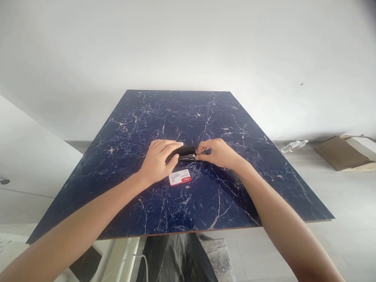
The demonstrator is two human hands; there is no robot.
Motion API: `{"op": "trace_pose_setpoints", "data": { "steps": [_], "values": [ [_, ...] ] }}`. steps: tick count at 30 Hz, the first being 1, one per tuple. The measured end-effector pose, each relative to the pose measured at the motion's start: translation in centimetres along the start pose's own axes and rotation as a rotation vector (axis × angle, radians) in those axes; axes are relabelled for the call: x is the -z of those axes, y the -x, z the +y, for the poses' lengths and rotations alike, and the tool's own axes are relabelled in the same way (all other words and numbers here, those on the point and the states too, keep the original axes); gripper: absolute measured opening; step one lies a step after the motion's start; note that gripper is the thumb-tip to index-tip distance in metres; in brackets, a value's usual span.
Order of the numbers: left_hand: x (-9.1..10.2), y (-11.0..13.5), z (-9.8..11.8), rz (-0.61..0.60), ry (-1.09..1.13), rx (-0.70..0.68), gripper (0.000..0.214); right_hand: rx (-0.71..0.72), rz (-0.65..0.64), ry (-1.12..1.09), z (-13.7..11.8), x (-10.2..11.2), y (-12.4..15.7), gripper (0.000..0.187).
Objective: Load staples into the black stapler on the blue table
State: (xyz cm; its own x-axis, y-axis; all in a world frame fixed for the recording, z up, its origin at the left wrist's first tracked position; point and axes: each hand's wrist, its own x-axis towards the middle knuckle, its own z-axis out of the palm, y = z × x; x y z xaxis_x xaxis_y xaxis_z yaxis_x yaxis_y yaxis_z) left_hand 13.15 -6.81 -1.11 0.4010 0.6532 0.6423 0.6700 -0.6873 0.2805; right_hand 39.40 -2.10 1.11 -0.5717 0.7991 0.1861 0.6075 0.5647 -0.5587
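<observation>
Your left hand [159,160] is curled over the near end of a black stapler [182,152], fingers wrapped across its top and thumb against its side, so the tool is pinned down flat near the middle of the table [144,118] and cannot slide. Your right hand [217,153] comes in from the other side with its fingertips pinched together at the stapler's metal front end; something thin seems to be held there, but it is too small to make out. With one hand steadying and the other working at the tip, the two hands meet over the tool, almost touching. Just beside your left wrist, on the side nearer you, lies a small red and white staple box [180,177], flat on the surface and within easy reach of either hand. You are working on a dark blue slab veined with white, marble-like, set close to a plain white wall. On the pale floor to the right, well apart from the table, lie a clear plastic bottle [294,145] and some flattened cardboard [341,152].
</observation>
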Motion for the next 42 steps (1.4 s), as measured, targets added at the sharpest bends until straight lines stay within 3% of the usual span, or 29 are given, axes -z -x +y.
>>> {"op": "trace_pose_setpoints", "data": {
  "steps": [7, 16, 33, 42],
  "values": [
    [0.0, -0.2, -0.4, 0.012, -0.009, 0.038, 0.024, -0.017, -0.031, -0.007, 0.4, -0.7, -0.1, 0.01],
    [0.8, -0.4, -1.8, -0.001, -0.051, -0.003, 0.023, -0.047, -0.001, -0.096, 0.8, 1.5, 0.3, 0.016],
    [0.4, -0.3, -1.3, -0.065, -0.019, 0.03, 0.026, -0.051, -0.038, -0.192, 0.2, 0.4, 0.2, 0.012],
    [0.1, -0.1, -0.8, -0.048, -0.013, -0.007, 0.025, -0.151, 0.129, -0.37, 0.3, 0.9, 0.2, 0.022]
  ]
}}
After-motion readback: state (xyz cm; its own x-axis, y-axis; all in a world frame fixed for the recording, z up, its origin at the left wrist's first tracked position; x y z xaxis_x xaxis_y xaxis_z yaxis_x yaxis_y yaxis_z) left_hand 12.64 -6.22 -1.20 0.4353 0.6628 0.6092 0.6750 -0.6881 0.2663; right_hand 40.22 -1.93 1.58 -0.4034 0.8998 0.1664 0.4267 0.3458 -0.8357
